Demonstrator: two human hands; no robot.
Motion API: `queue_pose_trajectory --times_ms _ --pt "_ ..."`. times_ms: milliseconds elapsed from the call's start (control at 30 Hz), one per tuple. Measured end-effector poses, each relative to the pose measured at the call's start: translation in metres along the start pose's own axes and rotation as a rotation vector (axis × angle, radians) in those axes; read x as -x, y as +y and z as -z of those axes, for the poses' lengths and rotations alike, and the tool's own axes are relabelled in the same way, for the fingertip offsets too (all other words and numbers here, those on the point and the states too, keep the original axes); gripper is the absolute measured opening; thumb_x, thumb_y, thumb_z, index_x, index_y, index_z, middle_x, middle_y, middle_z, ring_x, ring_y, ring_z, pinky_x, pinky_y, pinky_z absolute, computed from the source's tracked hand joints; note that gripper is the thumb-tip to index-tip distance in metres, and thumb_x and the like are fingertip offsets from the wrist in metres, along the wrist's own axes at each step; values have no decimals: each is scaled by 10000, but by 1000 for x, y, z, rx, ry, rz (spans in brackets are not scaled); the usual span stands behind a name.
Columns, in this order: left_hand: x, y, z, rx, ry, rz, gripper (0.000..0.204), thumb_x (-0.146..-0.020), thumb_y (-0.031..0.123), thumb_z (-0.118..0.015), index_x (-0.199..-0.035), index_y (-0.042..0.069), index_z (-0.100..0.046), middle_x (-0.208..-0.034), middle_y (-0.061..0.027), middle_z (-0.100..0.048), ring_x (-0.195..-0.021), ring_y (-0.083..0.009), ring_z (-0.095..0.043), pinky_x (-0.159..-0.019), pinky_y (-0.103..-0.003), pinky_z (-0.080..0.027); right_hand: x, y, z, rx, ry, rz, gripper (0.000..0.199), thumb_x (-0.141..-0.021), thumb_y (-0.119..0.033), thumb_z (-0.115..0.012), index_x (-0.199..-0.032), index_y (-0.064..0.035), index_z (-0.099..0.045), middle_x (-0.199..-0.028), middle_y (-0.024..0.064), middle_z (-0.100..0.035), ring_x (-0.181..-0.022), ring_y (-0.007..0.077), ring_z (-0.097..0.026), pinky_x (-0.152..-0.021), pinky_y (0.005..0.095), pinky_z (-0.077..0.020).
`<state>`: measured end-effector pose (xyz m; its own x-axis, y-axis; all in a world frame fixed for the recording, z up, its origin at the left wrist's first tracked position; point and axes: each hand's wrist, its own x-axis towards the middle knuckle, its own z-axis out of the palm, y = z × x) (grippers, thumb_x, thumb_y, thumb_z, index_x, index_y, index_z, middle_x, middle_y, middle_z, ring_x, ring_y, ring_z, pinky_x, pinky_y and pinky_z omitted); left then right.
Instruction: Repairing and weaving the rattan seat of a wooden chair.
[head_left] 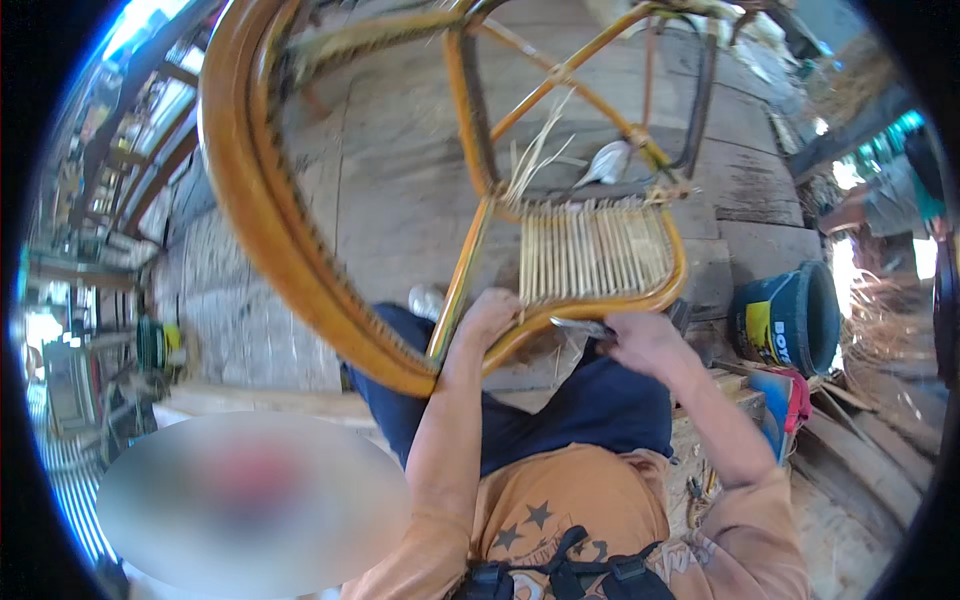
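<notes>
A curved rattan chair frame lies tipped across my lap and the floor in front of me. At its near right is a small panel of pale woven strips, with loose strand ends sticking up at the panel's far left corner. My left hand is closed on the frame at the panel's near left corner, its fingertips partly hidden. Just below the panel's near curved rail, my right hand grips a silver metal hand tool. The tool points left along the rail; its exact kind is unclear.
To my right stands a dark bucket with a yellow label. A whitish object lies on the plank floor beyond the panel. Another person is at the far right, near loose fibres. A blurred patch hides the lower left.
</notes>
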<state>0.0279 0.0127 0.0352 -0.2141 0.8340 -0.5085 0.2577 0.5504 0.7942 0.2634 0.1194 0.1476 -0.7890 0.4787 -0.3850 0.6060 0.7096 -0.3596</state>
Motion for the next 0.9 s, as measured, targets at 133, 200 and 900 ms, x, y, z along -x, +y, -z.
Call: queue_pose_trajectory --times_ms 133,200,900 --pt "3 -36 7 -647 86 -470 72 -697 92 -580 -753 78 -622 -767 -176 -586 -778 -334 -573 -703 -388 -474 97 40 -36 -445 124 -526 400 -736 -377 -643 -784 12 -562 -767 212 -594 -736 379 -580 -644 425 -450" --pt "2 -34 -1 -206 72 -170 95 -726 85 -564 -784 36 -621 -756 -162 -590 -760 -290 -578 -685 -368 -466 156 67 -79 -509 194 -777 395 -730 -362 -653 -779 21 -568 -729 212 -584 -702 369 -573 -633 423 -437" --pt "1 -12 2 371 82 160 128 -752 77 -537 -654 -2 -560 -633 -41 -482 -616 -135 -464 -562 -293 -390 308 -14 -215 -296 246 -1137 642 -701 -419 -643 -1193 -71 -422 -1124 175 -456 -1042 344 -429 -896 438 -333"
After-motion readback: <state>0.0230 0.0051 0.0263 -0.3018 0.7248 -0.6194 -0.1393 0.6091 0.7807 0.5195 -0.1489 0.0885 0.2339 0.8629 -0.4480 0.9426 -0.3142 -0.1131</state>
